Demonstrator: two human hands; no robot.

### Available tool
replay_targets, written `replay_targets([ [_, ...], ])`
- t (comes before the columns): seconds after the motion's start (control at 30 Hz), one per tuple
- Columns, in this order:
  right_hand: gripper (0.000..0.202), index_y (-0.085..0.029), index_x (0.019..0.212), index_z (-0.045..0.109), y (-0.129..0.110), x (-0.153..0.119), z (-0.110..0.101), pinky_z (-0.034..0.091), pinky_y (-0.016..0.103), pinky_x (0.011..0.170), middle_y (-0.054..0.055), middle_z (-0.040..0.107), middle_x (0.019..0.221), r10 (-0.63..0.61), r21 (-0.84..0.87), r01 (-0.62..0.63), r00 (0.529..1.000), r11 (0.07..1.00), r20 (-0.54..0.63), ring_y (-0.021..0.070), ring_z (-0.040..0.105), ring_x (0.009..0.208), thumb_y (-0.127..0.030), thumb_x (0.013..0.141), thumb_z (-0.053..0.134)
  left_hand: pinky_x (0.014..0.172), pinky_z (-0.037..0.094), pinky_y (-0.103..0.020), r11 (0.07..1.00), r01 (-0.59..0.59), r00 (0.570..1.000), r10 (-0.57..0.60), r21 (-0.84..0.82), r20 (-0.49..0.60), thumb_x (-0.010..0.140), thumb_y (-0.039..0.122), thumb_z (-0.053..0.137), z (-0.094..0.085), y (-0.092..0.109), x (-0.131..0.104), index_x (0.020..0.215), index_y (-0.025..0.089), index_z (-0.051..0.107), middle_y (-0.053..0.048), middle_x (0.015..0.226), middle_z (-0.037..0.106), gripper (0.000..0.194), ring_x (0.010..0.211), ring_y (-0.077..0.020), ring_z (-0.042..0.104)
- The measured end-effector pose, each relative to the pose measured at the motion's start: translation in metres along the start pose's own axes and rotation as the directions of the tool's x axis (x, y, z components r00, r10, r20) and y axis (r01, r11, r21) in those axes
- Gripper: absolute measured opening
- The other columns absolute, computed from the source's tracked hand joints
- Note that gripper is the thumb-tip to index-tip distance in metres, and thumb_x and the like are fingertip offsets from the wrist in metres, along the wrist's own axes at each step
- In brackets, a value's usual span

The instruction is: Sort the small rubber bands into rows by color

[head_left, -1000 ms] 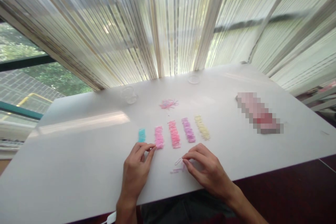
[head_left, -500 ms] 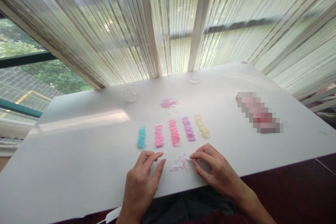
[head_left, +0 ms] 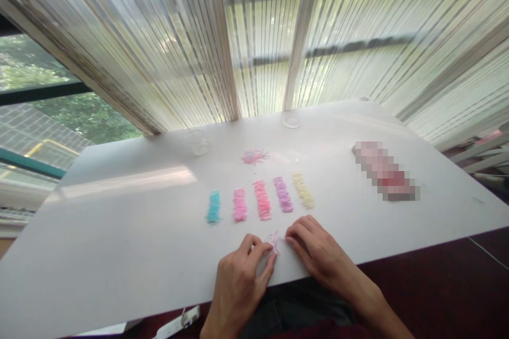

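A small loose pile of pale pink rubber bands point(head_left: 275, 242) lies on the white table point(head_left: 119, 254) near its front edge. My left hand point(head_left: 243, 270) is at the left side of this pile, thumb and index finger pinched together at a pale pink band. My right hand point(head_left: 318, 246) rests close on the right, its fingertips closed; whether a band is between them cannot be made out. Beyond the hands stand rows of bands: turquoise point(head_left: 213, 206), pink point(head_left: 239, 205), coral pink point(head_left: 262, 200), purple point(head_left: 283, 194) and pale yellow point(head_left: 303, 190).
A mixed heap of bands point(head_left: 254, 157) lies behind the rows. Further back are a clear container point(head_left: 198, 143) and a clear round lid or dish point(head_left: 291, 121). A blurred-out pinkish object point(head_left: 385, 172) lies at the right. A white power strip point(head_left: 178, 323) shows below the front edge.
My left hand has moved right to the pale pink pile, and its thumb and index finger have come together. My right hand has stayed close to the pile. The view has shifted slightly.
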State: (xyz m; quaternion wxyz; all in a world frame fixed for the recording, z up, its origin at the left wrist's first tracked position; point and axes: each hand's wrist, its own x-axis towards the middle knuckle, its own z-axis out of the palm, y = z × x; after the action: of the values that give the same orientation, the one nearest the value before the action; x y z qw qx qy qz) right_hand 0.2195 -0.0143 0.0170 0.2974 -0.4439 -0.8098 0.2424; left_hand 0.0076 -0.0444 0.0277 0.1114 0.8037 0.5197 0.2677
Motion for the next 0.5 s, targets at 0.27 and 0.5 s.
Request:
replay_targets([
  [0.27,0.015,-0.023,0.097,0.058,-0.008,0.005,-0.006,0.055,0.035,0.081,0.005,0.062,0.094,0.011,0.179,-0.015,1.000,0.984,0.022,0.0208,0.060,0.091,-0.011,0.103,0.050,0.064,0.057,-0.021,0.995,-0.003,0.995,-0.007,-0.100,-0.100,0.105,0.030,0.053,-0.004,0.003,0.009,0.114,0.022,0.071,-0.003,0.090,0.069,0.022,0.068,-0.0129,0.070],
  [0.5,0.012,-0.023,0.100,0.060,-0.011,0.011,-0.008,0.056,0.035,0.082,0.005,0.065,0.097,0.020,0.189,-0.023,1.000,0.982,0.016,0.0212,0.063,0.093,-0.014,0.102,0.053,0.067,0.056,-0.022,0.984,-0.017,0.996,0.001,-0.177,-0.093,0.103,0.022,0.057,0.000,-0.005,0.015,0.105,0.020,0.073,-0.003,0.088,0.068,0.016,0.069,-0.0128,0.069],
])
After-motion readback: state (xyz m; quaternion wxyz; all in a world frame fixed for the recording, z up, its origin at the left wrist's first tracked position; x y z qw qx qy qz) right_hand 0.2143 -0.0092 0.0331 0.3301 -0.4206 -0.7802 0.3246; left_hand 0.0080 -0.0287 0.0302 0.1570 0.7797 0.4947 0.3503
